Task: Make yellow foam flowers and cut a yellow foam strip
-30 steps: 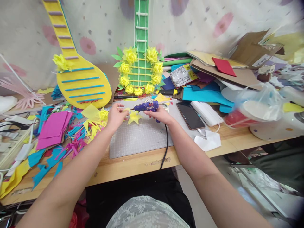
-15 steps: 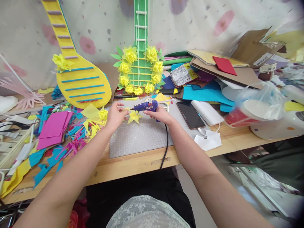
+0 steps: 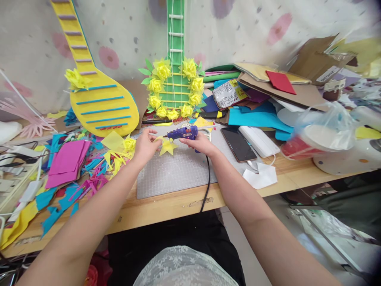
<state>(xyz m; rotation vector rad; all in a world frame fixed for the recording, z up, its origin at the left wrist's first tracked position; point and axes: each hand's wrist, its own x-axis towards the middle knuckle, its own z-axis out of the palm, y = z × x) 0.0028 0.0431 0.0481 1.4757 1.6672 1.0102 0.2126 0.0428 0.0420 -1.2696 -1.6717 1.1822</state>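
Observation:
My right hand (image 3: 200,143) is closed around a blue hot glue gun (image 3: 185,132), a clear glue stick poking out of its back end. The gun's nozzle points left, at the fingers of my left hand (image 3: 146,145). Those fingers pinch a small yellow paper piece (image 3: 162,140), partly hidden behind them. A yellow paper star (image 3: 168,147) lies just below the nozzle, over the grey cutting mat (image 3: 175,174). Behind both hands stands a green paper guitar (image 3: 176,83) ringed with yellow paper flowers.
A yellow paper lute shape (image 3: 104,107) leans at the left, above pink sheets (image 3: 69,163) and coloured scraps. A phone (image 3: 238,143) and white power bank (image 3: 259,141) lie right of the mat. The glue gun's black cord (image 3: 207,182) hangs over the table edge.
Both hands keep almost the same pose. The glue gun's nozzle stays by the left fingers, and only a very slight shift of the view shows.

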